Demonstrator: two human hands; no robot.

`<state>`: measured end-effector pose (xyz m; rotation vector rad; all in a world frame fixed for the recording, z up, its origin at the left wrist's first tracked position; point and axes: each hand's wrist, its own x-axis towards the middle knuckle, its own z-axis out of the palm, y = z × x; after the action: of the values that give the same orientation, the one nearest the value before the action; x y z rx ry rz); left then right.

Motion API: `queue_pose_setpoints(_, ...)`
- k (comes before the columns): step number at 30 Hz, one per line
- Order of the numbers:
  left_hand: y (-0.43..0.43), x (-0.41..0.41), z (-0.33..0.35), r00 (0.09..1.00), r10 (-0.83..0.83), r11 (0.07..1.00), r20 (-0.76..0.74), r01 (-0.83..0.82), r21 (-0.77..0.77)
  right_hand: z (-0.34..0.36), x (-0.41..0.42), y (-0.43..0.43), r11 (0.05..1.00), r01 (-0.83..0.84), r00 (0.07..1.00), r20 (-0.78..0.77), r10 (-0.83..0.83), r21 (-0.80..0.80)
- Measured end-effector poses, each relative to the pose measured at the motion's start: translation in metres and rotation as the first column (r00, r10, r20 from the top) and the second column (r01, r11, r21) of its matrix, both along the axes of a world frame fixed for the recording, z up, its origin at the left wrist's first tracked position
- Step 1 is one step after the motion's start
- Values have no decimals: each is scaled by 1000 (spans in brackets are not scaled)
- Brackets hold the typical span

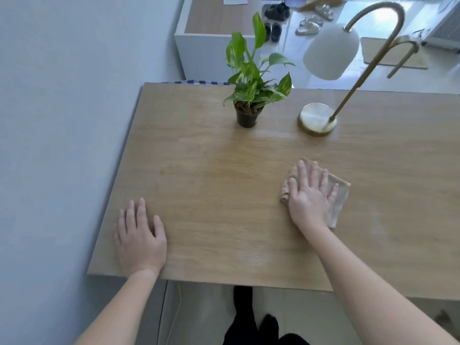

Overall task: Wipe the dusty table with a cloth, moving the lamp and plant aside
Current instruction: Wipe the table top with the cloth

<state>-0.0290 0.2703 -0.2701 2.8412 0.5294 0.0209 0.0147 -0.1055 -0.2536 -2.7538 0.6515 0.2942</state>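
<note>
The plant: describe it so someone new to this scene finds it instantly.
Start at the wooden table, then go to its far edge. The plant stands there, left of the lamp. It alone has green leaves in a small dark pot.

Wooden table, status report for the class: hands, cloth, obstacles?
Left hand flat on the light wooden table. Right hand pressing the beige cloth flat. Green potted plant and brass lamp with white shade stand ahead, far side.

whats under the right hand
The right hand presses flat on a beige cloth lying on the wooden table. Its edges show around the hand; the middle under the palm is covered.
</note>
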Motion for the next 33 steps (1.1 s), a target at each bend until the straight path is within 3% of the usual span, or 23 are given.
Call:
queue_pose_setpoints(4, 2, -3, 2, 1000, 6, 1000, -2, -6, 5, -2, -36, 69, 924, -380, 924, 55, 377, 51)
queue_pose_setpoints(7, 1, -2, 3, 1000, 4, 1000, -3, -4, -1, -5, -84, 48, 874, -486, 873, 77, 482, 29)
queue_pose_setpoints(9, 0, -4, 3, 1000, 7, 1000, -6, -7, 3, -6, -111, -3, 909, -418, 907, 57, 418, -11)
queue_pose_setpoints(13, -1, -5, 3, 1000, 2, 1000, 1, -2, -3, 5, -137, -101, 996, -83, 997, -1, 83, -27)
queue_pose_setpoints(17, 1, -4, -1, 1000, 0, 1000, 17, 0, 2, 8, -119, -90, 991, 136, 990, -47, -136, -2)
queue_pose_setpoints(19, 1, -6, -2, 1000, 0, 1000, 16, 0, -6, 7, -111, -52, 999, 47, 998, -35, -47, 0)
queue_pose_setpoints(22, 0, -7, -2, 1000, -4, 1000, 17, 4, -14, 4, -118, 0, 960, -279, 960, -10, 280, 22)
queue_pose_setpoints(25, 1, -7, -2, 1000, 1, 1000, 16, -1, -10, 2, -145, -3, 918, -396, 918, 16, 395, 23)
queue_pose_setpoints(29, 1, -6, -3, 1000, 6, 1000, 18, -6, -3, 5, -165, -73, 954, -300, 954, 0, 300, -29)
queue_pose_setpoints(33, 0, -6, -5, 1000, 12, 1000, 28, -12, -8, 10, -132, -138, 997, -46, 999, -32, 44, -57)
